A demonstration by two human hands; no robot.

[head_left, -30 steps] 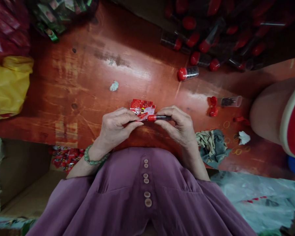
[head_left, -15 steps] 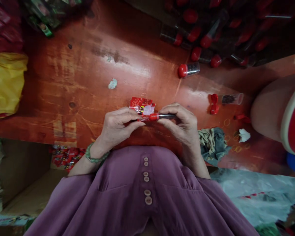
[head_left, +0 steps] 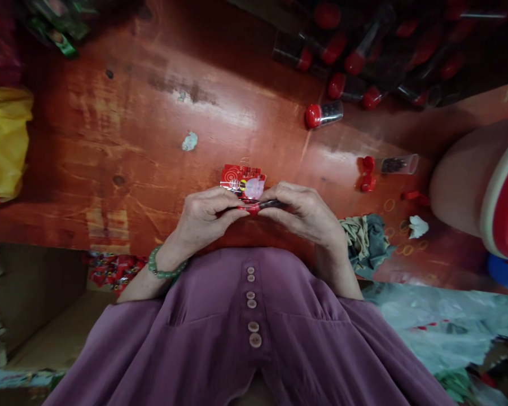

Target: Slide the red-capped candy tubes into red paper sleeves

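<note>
Close to my body, both hands meet over a small clear tube [head_left: 271,204] with dark contents and a red cap. My right hand [head_left: 300,210] is closed round the tube's dark end, which the fingers mostly hide. My left hand [head_left: 207,217] pinches a small clear and red plastic sleeve [head_left: 246,207] at the tube's red cap end. How far the sleeve reaches over the cap I cannot tell. Just beyond my fingertips lie flat red printed sleeves [head_left: 241,176] with a yellow spot and a pale patch.
A capped jar [head_left: 324,114] lies ahead, before a dark heap of similar red-capped jars [head_left: 355,62]. At right are an uncapped jar [head_left: 400,164], an open red cap [head_left: 367,173], a crumpled cloth [head_left: 370,242] and a big tub [head_left: 469,180]. A yellow bag [head_left: 4,146] lies left; a cardboard box [head_left: 42,304] stands below.
My right hand has moved left with the tube, bringing its red cap to the sleeve in my left hand. My left hand has barely moved. The view has shifted slightly.
</note>
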